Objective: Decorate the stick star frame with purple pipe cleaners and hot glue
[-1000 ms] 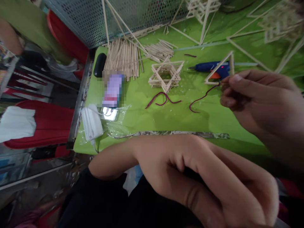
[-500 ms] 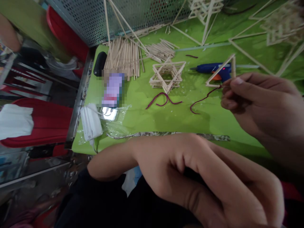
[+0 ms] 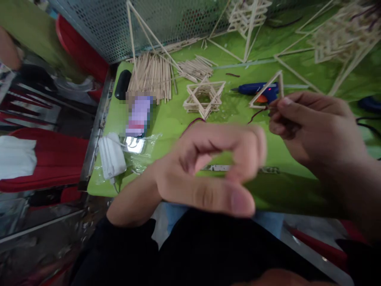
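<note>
My right hand (image 3: 312,123) pinches a small triangle of thin wooden sticks (image 3: 266,89) at its lower right corner. A dark red thread (image 3: 256,115) hangs from that corner. In the middle, my left hand (image 3: 208,167) is smeared by motion, its fingers curled round to the thumb in a ring. Whatever its fingertips may hold does not show. Behind the triangle lies a blue glue gun (image 3: 256,88) with a red light lit. Left of it stands a star-shaped stick frame (image 3: 204,97), and more red thread (image 3: 192,125) lies partly hidden behind my left hand.
Loose sticks (image 3: 151,77) lie in a pile at the back left, near a blurred-out phone (image 3: 139,115), a black case (image 3: 122,84) and a white power bank (image 3: 112,157). Larger stick frames (image 3: 347,37) stand at the back right. A patterned strip (image 3: 218,168) lies near the front edge.
My left hand has moved up and away from me, from the lower right to over the table's front, turning so the thumb shows. My right hand still holds the triangle.
</note>
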